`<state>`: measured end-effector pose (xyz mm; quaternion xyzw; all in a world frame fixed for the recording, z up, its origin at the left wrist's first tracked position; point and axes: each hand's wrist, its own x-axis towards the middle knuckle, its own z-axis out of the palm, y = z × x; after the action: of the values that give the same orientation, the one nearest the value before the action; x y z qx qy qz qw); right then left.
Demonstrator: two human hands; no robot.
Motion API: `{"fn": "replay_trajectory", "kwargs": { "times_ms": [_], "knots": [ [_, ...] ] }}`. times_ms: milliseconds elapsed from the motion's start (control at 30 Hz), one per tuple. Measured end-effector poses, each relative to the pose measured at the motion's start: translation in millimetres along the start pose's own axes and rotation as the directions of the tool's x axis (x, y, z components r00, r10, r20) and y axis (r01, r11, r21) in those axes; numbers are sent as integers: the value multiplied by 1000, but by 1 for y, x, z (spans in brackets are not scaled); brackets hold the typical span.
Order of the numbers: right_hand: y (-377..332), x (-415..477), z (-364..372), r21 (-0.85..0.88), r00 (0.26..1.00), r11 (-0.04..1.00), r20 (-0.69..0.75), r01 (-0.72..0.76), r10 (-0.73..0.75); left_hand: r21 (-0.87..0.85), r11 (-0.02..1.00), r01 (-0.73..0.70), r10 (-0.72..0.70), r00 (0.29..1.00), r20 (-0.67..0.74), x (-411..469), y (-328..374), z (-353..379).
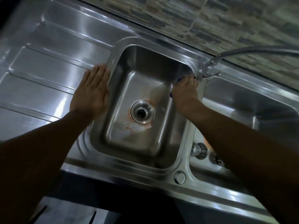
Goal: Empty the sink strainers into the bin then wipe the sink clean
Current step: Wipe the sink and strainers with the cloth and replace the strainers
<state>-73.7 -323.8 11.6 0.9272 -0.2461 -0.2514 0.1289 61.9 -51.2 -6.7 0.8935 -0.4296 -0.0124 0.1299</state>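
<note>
The steel sink's left basin (123,97) lies below me, its drain (142,112) open with no strainer in it and orange stains around it. My left hand (91,92) rests flat on the rim beside the drainboard. My right hand (186,91) presses a blue cloth (179,79) against the basin's right wall near the far corner; only slivers of the cloth show. Two perforated metal strainers (199,151) (216,160) lie in the right basin (258,107), the second partly hidden by my right forearm.
A ribbed steel drainboard (45,75) spreads to the left. The tap (208,69) stands on the divider behind my right hand, with a hose (258,50) running right. A tiled wall (226,21) backs the sink. A round plug (179,177) sits on the front rim.
</note>
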Motion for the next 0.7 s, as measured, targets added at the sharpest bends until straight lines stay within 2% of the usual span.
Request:
{"fn": "replay_trajectory", "kwargs": {
  "times_ms": [100, 233, 367, 433, 500, 600, 700],
  "knots": [
    [9, -6, 4, 76, 994, 996, -97, 48, -40, -16, 1000, 9, -8, 1000, 27, -1, 1, -2],
    [27, -47, 24, 142, 960, 968, -222, 206, -172, -49, 999, 14, -12, 999, 44, -3, 3, -5],
    [21, -100, 43, 302, 946, 908, -236, 289, -222, -263, 963, 60, -50, 998, 45, -21, 3, -13],
    [8, -136, 58, 410, 952, 867, -229, 283, -203, -324, 942, 89, -76, 996, 52, -44, 7, -16],
    [-5, -174, 74, 501, 950, 814, -244, 295, -194, -319, 943, 89, -71, 995, 67, -73, 12, -17],
    [-8, -213, 95, 580, 909, 702, -300, 414, -288, -200, 977, 74, -62, 996, 63, -113, 16, -14],
    [7, -195, 98, 684, 911, 603, -335, 410, -238, -148, 986, 76, -69, 996, 52, -139, 24, -17]
  ]
}}
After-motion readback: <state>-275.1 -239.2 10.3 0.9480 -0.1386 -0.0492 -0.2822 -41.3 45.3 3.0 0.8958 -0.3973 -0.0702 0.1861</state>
